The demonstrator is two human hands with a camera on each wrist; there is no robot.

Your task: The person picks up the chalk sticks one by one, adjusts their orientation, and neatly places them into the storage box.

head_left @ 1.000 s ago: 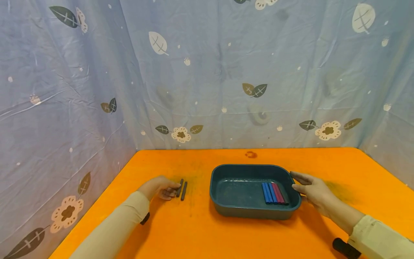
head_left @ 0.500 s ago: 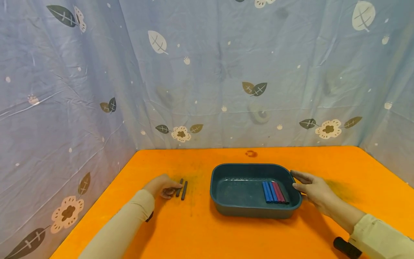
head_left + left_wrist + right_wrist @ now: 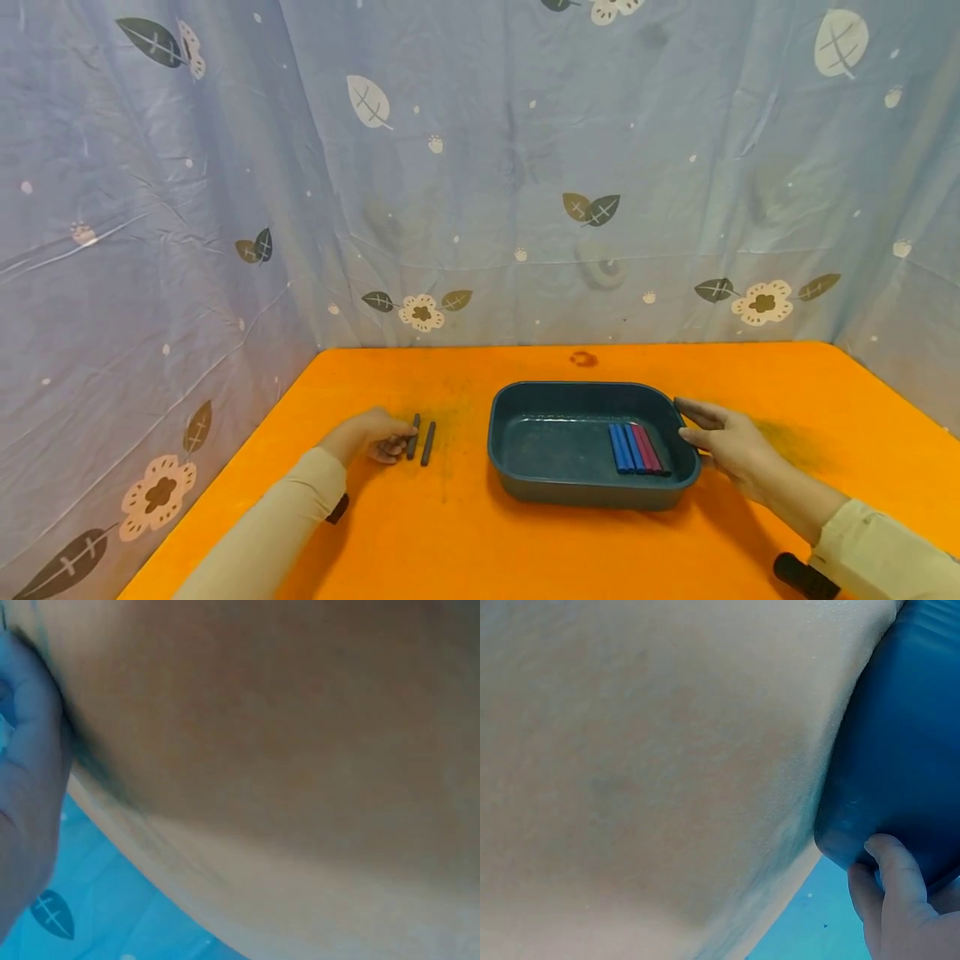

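Note:
At the left of the orange table, my left hand (image 3: 378, 436) pinches a dark grey stick (image 3: 413, 442), which looks like chalk or pastel, between thumb and fingers. A second dark stick (image 3: 428, 443) lies just to its right, apart from the hand. My right hand (image 3: 731, 442) grips the right end of a dark teal tub (image 3: 577, 493). In the right wrist view, fingers (image 3: 901, 874) press against the tub's wall. Inside the tub's right side lie blue sticks (image 3: 621, 450), red sticks (image 3: 646, 450) and a dark one, side by side. The left wrist view shows only part of the left hand (image 3: 30, 765), without the sticks.
Dark greenish smudges mark the orange tabletop (image 3: 465, 542), near the sticks and right of the tub. A brown ring stain (image 3: 583, 359) is at the back. Blue patterned curtains (image 3: 517, 167) hang close behind and along both sides.
The pinched dark stick has shifted slightly left and turned a little with my left hand. My right hand stays on the tub, which has not visibly moved.

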